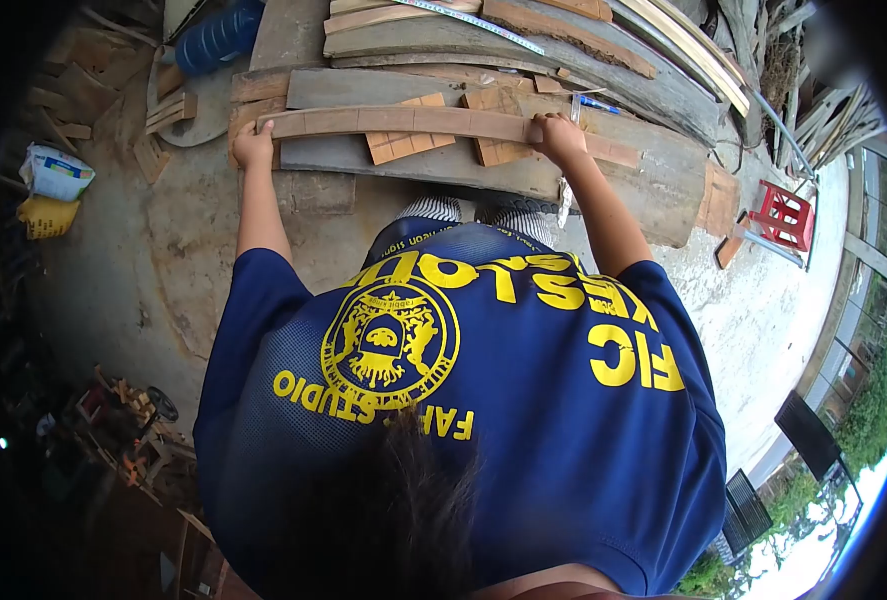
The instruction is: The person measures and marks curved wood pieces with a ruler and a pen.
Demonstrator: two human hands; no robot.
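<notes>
A long wooden strip (403, 121) with pencil-like cross lines lies crosswise in front of me. My left hand (253, 147) is closed around its left end. At the strip's right part, my right hand (560, 137) grips it with curled fingers. Beneath the strip are two lighter wooden blocks, the left block (413, 147) and the right block (498, 152), both set at a slant. They rest on a wide grey board (313, 153). A blue pen (598, 103) lies just beyond my right hand.
Past the strip are stacked planks (403, 45) with a measuring tape (473, 25) across them. A blue water jug (218, 40) stands far left, above some filled bags (58, 175). To the right, a red stool (785, 215) stands on the concrete floor (753, 320).
</notes>
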